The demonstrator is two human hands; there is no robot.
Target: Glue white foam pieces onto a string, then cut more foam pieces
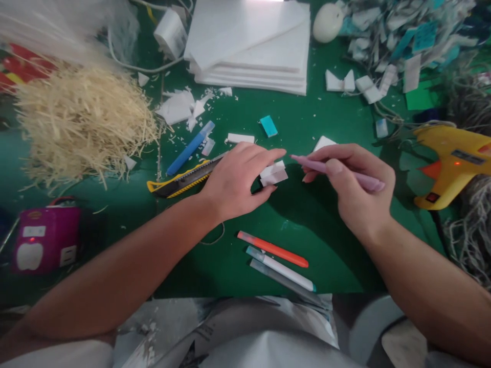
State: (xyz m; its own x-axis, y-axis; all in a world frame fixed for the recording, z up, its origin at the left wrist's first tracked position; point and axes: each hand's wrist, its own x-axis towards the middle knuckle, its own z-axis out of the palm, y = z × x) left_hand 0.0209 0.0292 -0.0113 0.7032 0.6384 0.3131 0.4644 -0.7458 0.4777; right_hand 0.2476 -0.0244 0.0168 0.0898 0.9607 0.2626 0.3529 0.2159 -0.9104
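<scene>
My right hand (362, 189) is closed round a pale purple marker pen (364, 180), its tip pointing left. My left hand (241, 179) is above the green table, index finger and thumb stretched out and apart. Between these two fingers lies a small white folded piece (273, 174); whether hidden fingers touch it I cannot tell. Partly under the left hand is a yellow and black utility knife (184, 180). Beyond it are a blue marker (191, 148), a white strip (241, 138) and a small turquoise block (268, 126). Another white piece (324, 143) shows behind my right hand.
An orange marker (272, 249), a white marker (282, 269) and a grey marker (284, 282) lie near the front edge. White foam sheets (249, 46) are stacked at the back. Straw (88, 117) and a purple box (46, 237) stand left, a yellow glue gun (448, 163) right.
</scene>
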